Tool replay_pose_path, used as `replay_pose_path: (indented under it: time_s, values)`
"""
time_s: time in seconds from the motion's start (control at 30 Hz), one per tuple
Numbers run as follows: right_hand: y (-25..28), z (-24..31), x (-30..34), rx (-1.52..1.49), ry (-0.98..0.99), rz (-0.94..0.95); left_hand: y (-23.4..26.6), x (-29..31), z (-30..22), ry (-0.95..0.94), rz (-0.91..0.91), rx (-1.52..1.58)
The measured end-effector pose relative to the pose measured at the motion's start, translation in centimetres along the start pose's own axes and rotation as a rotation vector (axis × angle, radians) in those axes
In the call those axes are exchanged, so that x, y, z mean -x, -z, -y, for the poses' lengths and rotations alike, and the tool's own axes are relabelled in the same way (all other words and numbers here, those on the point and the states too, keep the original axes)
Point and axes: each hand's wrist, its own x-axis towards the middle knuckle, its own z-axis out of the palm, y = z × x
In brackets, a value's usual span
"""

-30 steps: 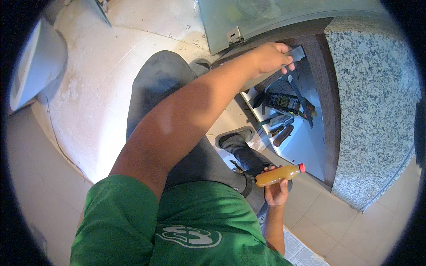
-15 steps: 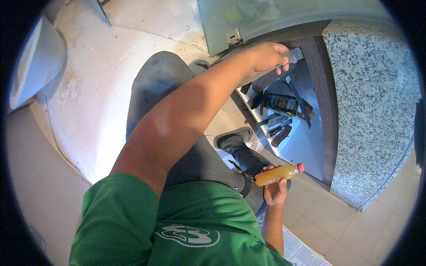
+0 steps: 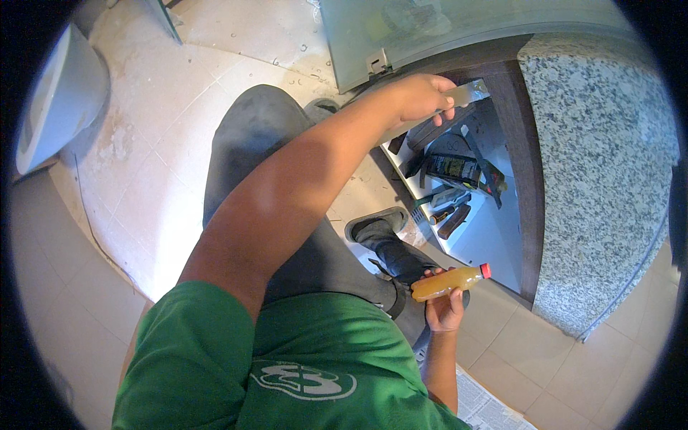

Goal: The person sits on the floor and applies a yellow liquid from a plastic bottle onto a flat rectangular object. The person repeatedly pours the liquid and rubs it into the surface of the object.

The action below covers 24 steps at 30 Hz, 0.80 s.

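My left hand reaches across to the cabinet at the upper right. Its fingers are closed on a flat pale strip with a shiny end; I cannot tell if this is a door's edge or a loose piece. Lower down, my right hand grips a small clear plastic bottle of cloudy yellow-orange liquid, tilted sideways with its red cap pointing right. Beyond the bottle, the open cabinet holds a dark printed package, a green fork-like tool and a brown-handled item.
A speckled granite slab borders the cabinet on the right. A glass panel with a metal fitting stands behind it. At the far left is a white toilet bowl. Newspaper lies below my right forearm, on the tiled floor.
My left hand has shifted slightly down and left, and the strip's shiny end has moved slightly with it. My right hand and the bottle stay where they were.
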Motion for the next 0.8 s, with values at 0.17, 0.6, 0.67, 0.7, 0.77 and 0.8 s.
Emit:
replay_pose_path:
  time_s: [0.17,0.6,0.67,0.7,0.77,0.8]
  values:
    - [0.0,0.0,0.0,-0.021,-0.003,-0.004,-0.3,0.5,-0.6,0.038,-0.036,0.035]
    - [0.5,-0.2,0.1,-0.018,-0.010,-0.010,-0.8,-0.2,-0.8,-0.079,0.002,0.093]
    - [0.4,-0.2,0.0,-0.005,-0.008,-0.007,-0.9,-0.3,-0.7,-0.092,0.007,0.110]
    - [0.3,-0.2,0.1,-0.004,-0.008,-0.011,-0.9,-0.5,-0.7,-0.093,0.012,0.125]
    - [0.3,-0.1,0.1,-0.003,-0.008,-0.017,-0.8,-0.7,-0.5,-0.092,0.017,0.143]
    - [0.3,-0.1,0.1,-0.003,-0.008,-0.019,-0.7,-0.8,-0.4,-0.091,0.017,0.144]
